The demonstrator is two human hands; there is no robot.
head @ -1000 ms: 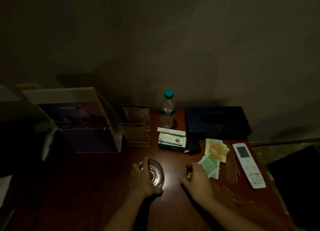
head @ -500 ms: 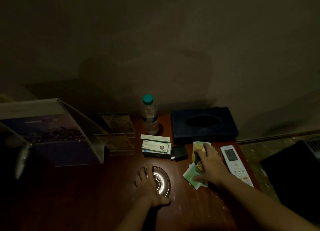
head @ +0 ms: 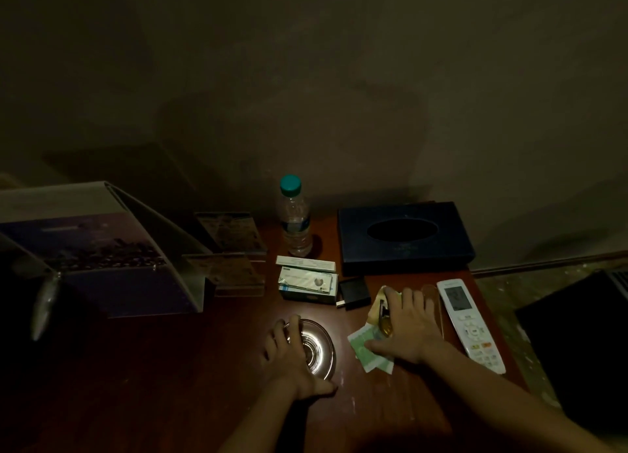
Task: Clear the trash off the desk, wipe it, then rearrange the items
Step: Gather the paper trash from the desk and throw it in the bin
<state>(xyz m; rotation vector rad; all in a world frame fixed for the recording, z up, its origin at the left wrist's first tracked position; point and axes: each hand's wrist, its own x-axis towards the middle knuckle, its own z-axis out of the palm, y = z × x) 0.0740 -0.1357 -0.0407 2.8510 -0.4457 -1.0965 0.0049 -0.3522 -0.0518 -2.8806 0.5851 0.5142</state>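
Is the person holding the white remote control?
No, the white remote lies flat on the desk beside the right hand, which rests on paper packets, while the left hand grips a glass dish.

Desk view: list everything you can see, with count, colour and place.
Desk: one, brown, foreground.
Bottle: one, clear, teal cap, back centre.
Tissue box: one, dark blue, back right.
Remote: one, white, right edge.
Cartons: at least two, white, centre.
Adapter: one, black, beside cartons.
Big stand: one, clear, left.
Small stand: one, clear, beside it.
Papers: several, green, yellow, under right hand.
Dish: one, glass, front centre.
Left hand: grips dish.
Right hand: on papers.
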